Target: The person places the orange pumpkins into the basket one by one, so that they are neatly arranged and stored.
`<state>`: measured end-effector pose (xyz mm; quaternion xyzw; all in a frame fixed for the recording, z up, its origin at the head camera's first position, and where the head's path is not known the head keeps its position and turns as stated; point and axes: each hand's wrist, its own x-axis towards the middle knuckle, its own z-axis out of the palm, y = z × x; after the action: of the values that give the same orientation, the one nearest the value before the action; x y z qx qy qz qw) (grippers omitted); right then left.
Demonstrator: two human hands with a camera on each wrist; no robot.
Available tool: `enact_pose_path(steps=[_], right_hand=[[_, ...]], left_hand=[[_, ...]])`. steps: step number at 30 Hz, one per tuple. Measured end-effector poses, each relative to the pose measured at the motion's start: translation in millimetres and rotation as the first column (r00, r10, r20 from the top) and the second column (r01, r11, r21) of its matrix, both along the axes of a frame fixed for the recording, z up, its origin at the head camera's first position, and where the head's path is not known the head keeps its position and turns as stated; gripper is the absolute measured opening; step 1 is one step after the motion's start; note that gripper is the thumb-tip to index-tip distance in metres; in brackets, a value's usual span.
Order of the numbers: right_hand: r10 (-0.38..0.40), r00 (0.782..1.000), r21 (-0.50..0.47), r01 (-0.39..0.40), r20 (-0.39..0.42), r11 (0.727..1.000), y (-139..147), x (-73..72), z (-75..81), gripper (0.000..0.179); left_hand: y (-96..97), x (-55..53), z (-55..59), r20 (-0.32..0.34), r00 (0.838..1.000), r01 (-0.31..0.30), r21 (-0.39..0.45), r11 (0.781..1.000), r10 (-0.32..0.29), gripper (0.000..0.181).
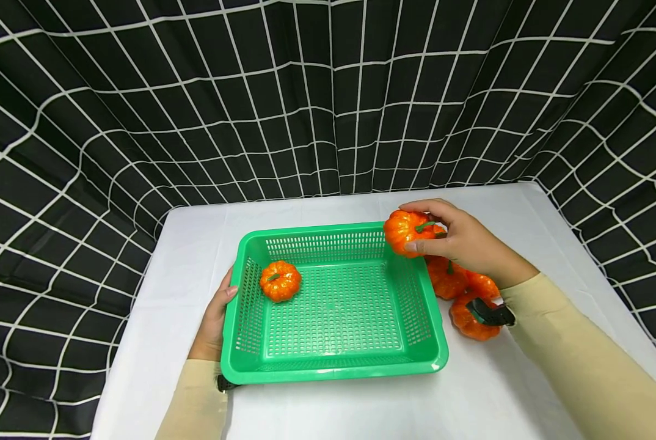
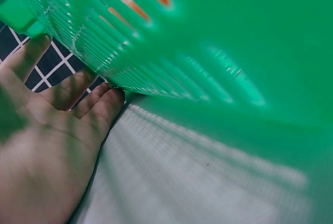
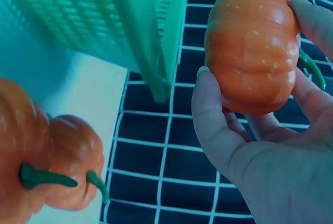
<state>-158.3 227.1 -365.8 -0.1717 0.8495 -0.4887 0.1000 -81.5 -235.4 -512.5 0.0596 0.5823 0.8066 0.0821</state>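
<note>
My right hand (image 1: 473,244) grips a small orange pumpkin (image 1: 402,229) with a green stem above the back right corner of a green plastic basket (image 1: 333,374). In the right wrist view, thumb and fingers curl round the pumpkin (image 3: 255,47), and its stem points toward the palm. At the basket's left side, my left hand (image 1: 215,318) lies against the outer wall. The left wrist view shows its fingers extended along the slotted wall (image 2: 104,42). Inside the basket, near the left wall, sits another pumpkin (image 1: 280,281).
Several more orange pumpkins are clustered right of the basket, among them one at the front (image 1: 473,324) partly behind the right wrist's black strap (image 1: 493,313). A white cloth (image 1: 333,409) covers the table. Black curtains (image 1: 317,110) with a white grid surround it.
</note>
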Motion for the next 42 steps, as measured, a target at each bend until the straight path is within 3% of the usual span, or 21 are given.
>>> enact_pose_path(steps=[9, 20, 30, 42], right_hand=[[0.053, 0.999, -0.022, -0.053, 0.0, 0.998, -14, 5.0, 2.3, 0.063], [0.186, 0.981, -0.106, -0.191, -0.051, 0.976, -34, 8.4, -0.5, 0.06], [0.267, 0.964, -0.225, -0.261, -0.007, 0.939, -55, 17.3, -3.6, 0.062], [0.311, 0.95, -0.217, -0.3, 0.015, 0.929, -79, 26.3, -7.8, 0.059]], left_hand=[[0.4, -2.0, -0.3, -0.034, 0.999, 0.01, -0.006, 1.0, -0.01, 0.076], [-0.1, -1.9, 0.3, 0.019, 1.0, 0.004, 0.026, 1.0, -0.004, 0.075], [0.4, -2.2, -1.0, 0.011, 1.0, -0.014, 0.0, 1.0, 0.014, 0.076], [1.0, -0.1, 1.9, 0.01, 1.0, -0.005, 0.006, 1.0, 0.005, 0.074]])
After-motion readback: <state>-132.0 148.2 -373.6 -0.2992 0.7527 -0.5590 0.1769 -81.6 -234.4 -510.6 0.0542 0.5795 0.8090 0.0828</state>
